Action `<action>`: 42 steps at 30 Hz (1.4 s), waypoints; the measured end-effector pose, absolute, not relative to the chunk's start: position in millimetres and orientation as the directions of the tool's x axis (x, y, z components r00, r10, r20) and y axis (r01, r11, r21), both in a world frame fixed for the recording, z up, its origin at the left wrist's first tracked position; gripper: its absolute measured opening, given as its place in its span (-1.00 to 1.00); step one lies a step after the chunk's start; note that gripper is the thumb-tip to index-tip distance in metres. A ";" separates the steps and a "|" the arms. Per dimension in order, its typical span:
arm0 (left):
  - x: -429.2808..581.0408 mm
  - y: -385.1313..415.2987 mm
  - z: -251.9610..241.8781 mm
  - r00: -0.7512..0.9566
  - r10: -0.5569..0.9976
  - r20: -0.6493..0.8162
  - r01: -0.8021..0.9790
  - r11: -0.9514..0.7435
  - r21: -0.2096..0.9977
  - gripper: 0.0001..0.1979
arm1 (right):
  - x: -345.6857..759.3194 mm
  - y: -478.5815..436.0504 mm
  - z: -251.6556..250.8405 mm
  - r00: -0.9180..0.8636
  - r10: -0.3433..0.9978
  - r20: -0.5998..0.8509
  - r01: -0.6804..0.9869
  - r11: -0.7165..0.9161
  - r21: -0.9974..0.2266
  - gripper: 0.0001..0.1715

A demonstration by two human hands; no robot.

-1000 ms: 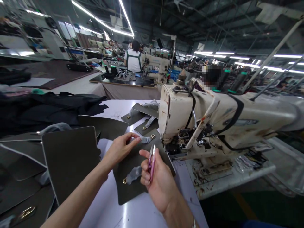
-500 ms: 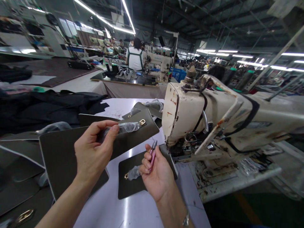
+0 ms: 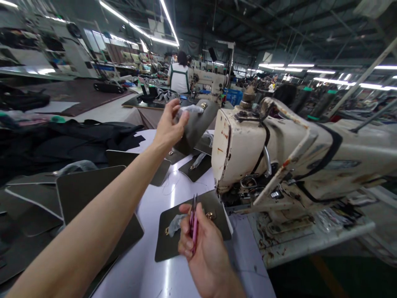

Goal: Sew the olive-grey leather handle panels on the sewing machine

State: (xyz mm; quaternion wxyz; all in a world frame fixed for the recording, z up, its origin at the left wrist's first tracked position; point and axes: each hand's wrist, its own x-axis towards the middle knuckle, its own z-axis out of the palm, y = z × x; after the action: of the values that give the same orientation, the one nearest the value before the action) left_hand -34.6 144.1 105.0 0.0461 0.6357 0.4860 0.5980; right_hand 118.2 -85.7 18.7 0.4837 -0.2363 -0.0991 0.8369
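Observation:
My left hand (image 3: 172,124) is stretched out far over the table, fingers and thumb around the plastic-wrapped handle (image 3: 190,109) of a dark olive bag panel (image 3: 197,128). That panel is raised and tilted, with a gold buckle at the handle's end. Closer in, my right hand (image 3: 201,236) grips pink thread snips (image 3: 194,227), blades pointing up. Beneath it another olive panel (image 3: 166,248) lies flat, its wrapped handle (image 3: 176,225) partly covered by my fingers.
A worn sewing machine (image 3: 242,145) stands at the right. More olive panels (image 3: 87,186) lean and lie at the left, and a smaller piece (image 3: 195,169) lies beyond. Black fabric (image 3: 68,140) is heaped at the back left. A person (image 3: 179,76) sits farther off.
My left hand has carried the bag panel forward and up, away from me. My right hand has come slightly down and nearer, still holding the snips.

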 end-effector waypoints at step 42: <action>106.6 -121.5 -80.6 -0.325 0.945 -0.033 -0.206 -0.036 0.978 -0.68 | 224.2 -90.4 5.2 -0.016 0.973 -0.232 -0.313 -0.225 -0.922 -0.73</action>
State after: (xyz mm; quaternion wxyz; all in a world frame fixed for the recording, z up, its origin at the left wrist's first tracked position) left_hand 106.6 -121.5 -80.6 0.4597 0.3553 0.5200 0.6261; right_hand 224.2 -90.4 5.2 0.5164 -0.4745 -0.3473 0.6226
